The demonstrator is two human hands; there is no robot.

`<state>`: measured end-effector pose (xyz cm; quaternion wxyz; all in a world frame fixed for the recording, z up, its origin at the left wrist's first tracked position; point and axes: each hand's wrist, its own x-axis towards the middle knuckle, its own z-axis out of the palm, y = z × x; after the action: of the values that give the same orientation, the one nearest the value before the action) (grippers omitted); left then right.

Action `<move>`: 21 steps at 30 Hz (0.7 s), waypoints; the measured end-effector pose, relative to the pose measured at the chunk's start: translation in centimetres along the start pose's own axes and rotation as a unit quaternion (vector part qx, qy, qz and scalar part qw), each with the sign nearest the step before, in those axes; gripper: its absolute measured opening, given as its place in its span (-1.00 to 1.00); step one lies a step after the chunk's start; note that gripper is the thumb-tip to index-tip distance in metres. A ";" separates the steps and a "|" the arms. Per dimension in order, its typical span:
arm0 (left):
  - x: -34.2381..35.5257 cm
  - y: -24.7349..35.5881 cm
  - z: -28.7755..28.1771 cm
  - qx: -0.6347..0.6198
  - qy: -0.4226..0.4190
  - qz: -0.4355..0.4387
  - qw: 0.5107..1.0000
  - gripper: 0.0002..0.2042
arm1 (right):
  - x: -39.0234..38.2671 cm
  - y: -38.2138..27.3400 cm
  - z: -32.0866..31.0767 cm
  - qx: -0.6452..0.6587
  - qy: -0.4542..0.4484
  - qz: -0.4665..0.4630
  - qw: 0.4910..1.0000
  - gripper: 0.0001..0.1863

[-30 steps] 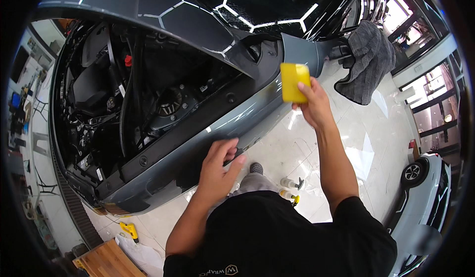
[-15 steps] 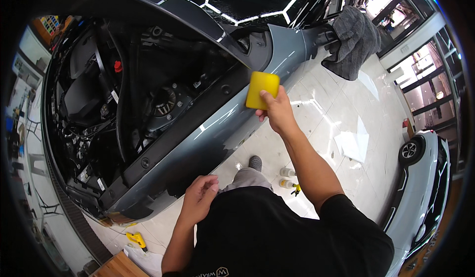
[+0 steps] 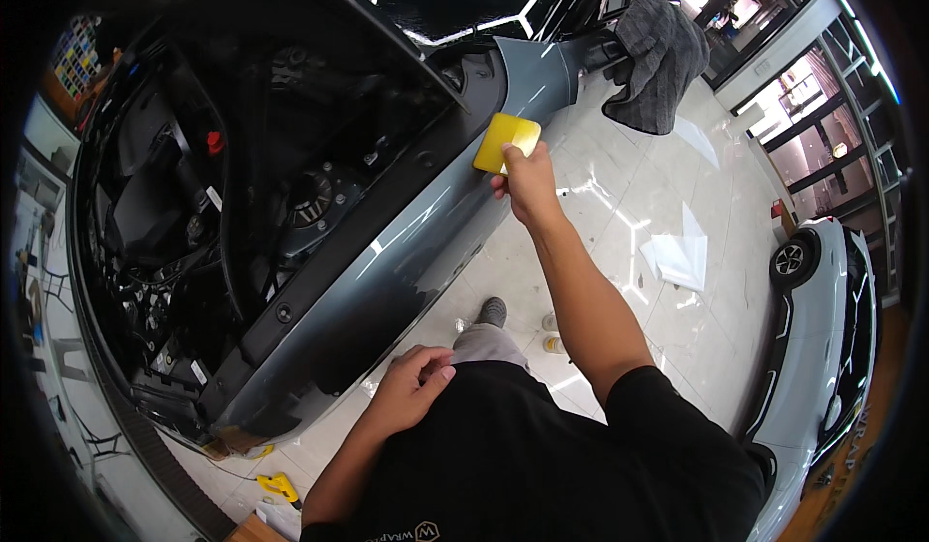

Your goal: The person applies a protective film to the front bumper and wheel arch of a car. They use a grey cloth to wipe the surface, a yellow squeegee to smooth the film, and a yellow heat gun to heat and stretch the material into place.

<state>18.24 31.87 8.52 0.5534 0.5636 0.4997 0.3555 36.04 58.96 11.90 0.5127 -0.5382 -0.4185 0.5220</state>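
My right hand (image 3: 525, 179) grips a flat yellow squeegee (image 3: 495, 145), held on or just over the upper edge of the dark grey fender (image 3: 373, 261), near its rear; I cannot tell if it touches. My left hand (image 3: 418, 387) is low in front of my black shirt, fingers loosely curled with nothing visible in them, beside the fender's lower side. The open engine bay (image 3: 164, 223), with a red cap (image 3: 216, 141), lies left of the fender, under the raised hood (image 3: 348, 19).
A grey towel (image 3: 653, 53) drapes over the mirror area. White sheets (image 3: 677, 261) and bottles (image 3: 554, 345) lie or stand on the tiled floor (image 3: 600, 184). A yellow corded tool (image 3: 279, 487) is at lower left. Another car (image 3: 813, 368) stands at right, a wooden board (image 3: 250, 532) bottom left.
The view has shifted. My right hand has brought the squeegee left onto or near the fender's upper edge and tilted it. My left hand has dropped back toward my body.
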 end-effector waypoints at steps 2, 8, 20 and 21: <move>-0.9 -0.7 -0.2 -0.011 0.014 -0.009 1.000 -0.74 | -1.4 1.2 0.6 -0.059 -0.003 -0.001 0.998 -0.69; -3.4 -1.1 -0.8 0.007 0.053 -0.030 0.998 -0.73 | -8.6 -0.7 5.7 -0.062 -0.172 0.061 0.981 -0.60; -7.0 -3.1 -1.4 0.026 0.136 -0.016 0.990 -0.75 | -16.4 3.3 8.6 -0.081 -0.292 0.099 0.948 -0.58; -7.8 -2.7 -1.8 0.054 0.153 -0.013 0.987 -0.75 | -15.7 2.9 8.2 -0.057 -0.315 0.099 0.942 -0.59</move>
<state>14.15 24.59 7.25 0.4438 0.5250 0.6040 0.4032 26.00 44.10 11.69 0.2689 -0.4132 -0.5319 0.6885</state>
